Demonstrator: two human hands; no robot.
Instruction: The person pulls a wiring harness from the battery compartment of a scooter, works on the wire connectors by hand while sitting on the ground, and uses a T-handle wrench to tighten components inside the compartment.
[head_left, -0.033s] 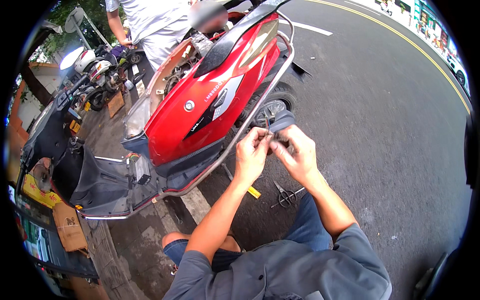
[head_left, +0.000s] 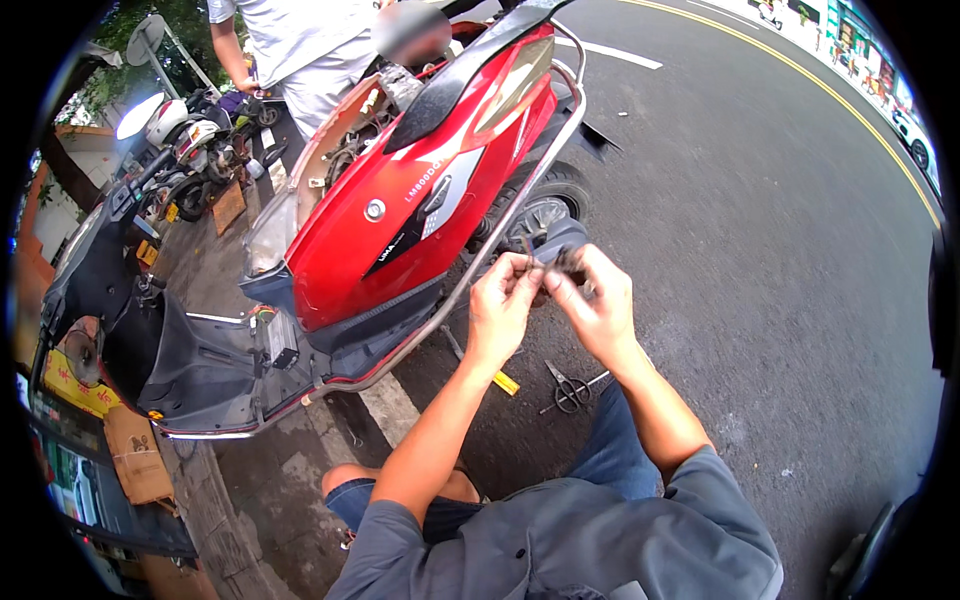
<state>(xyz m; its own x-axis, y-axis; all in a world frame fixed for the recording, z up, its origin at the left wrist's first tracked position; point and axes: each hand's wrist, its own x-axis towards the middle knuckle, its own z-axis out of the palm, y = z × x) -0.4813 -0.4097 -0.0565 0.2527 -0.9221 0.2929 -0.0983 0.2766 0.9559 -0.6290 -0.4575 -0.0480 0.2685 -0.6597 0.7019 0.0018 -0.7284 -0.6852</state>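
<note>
My left hand (head_left: 505,300) is closed, thumb and forefinger pinching a thin dark strand that looks like a wire (head_left: 529,246). Right beside it, my right hand (head_left: 598,300) has its thumb bent against the forefinger, the thumb tip close to the left fingertips. Motion smears its fingers, and what they pinch is too small and dark to make out. Both hands are in front of the rear wheel (head_left: 552,197) of a red scooter (head_left: 370,235). The scooter's seat area is open, with parts showing inside.
Scissors (head_left: 570,392) and a yellow-handled tool (head_left: 506,383) lie on the ground below my hands. A grey metal box (head_left: 282,340) sits on the scooter's footboard. Behind the scooter stands a person in white (head_left: 310,50). A cardboard box (head_left: 138,455) is at the left.
Both hands stay close together in nearly the same place. The right fingers have shifted slightly against the left fingertips; the view has moved a little.
</note>
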